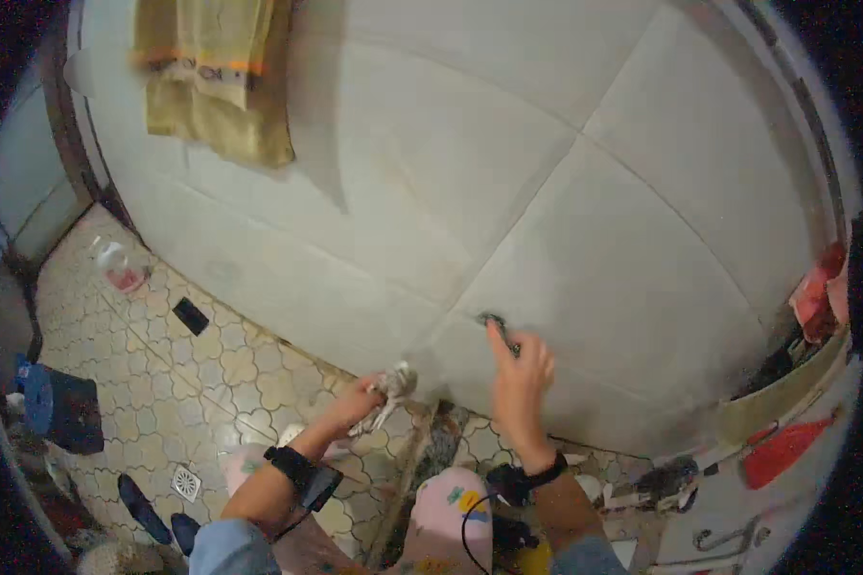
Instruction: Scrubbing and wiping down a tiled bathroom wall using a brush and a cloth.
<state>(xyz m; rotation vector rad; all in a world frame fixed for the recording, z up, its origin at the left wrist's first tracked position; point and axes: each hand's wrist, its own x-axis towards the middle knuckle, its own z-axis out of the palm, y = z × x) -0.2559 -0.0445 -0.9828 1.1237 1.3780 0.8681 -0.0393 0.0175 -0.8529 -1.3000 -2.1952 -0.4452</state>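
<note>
My left hand is closed round a crumpled whitish cloth, close to the foot of the pale tiled wall. Further right, my right hand grips a small dark tool. The tool's tip is at the wall, just right of a grout line and below where tile joints cross. Its exact kind cannot be made out. Both wrists wear dark straps with small devices, and a black cable runs from the right one.
A yellow towel hangs on the wall. On the patterned floor are a dark blue bin, dark slippers, a drain cover, a black flat object and a clear container. Red items lie at the right.
</note>
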